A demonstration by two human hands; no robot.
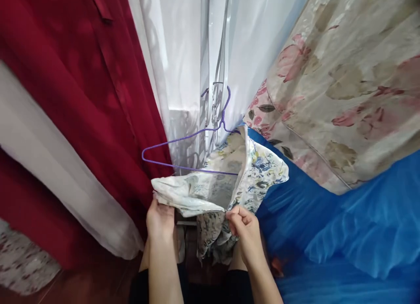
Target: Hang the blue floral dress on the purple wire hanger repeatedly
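Observation:
A white floral dress (262, 168) with blue and yellow print hangs by one shoulder from a purple clothes hanger (183, 138). The hanger's left arm is bare, and the dress's opening gapes below it. My left hand (160, 218) holds the folded left side of the dress from beneath, its fingers partly hidden behind the cloth. With thumb and fingers closed, my right hand (243, 221) pinches the edge at the bottom of the opening, where a zip seems to end. Whether a zip pull is in the pinch is too small to tell.
Red fabric (111, 76) and white fabric (183, 46) hang at the left and behind. Cloth with pink flowers (348, 85) hangs at the right, above bright blue fabric (328, 221). A dark reddish floor (85, 282) shows at lower left.

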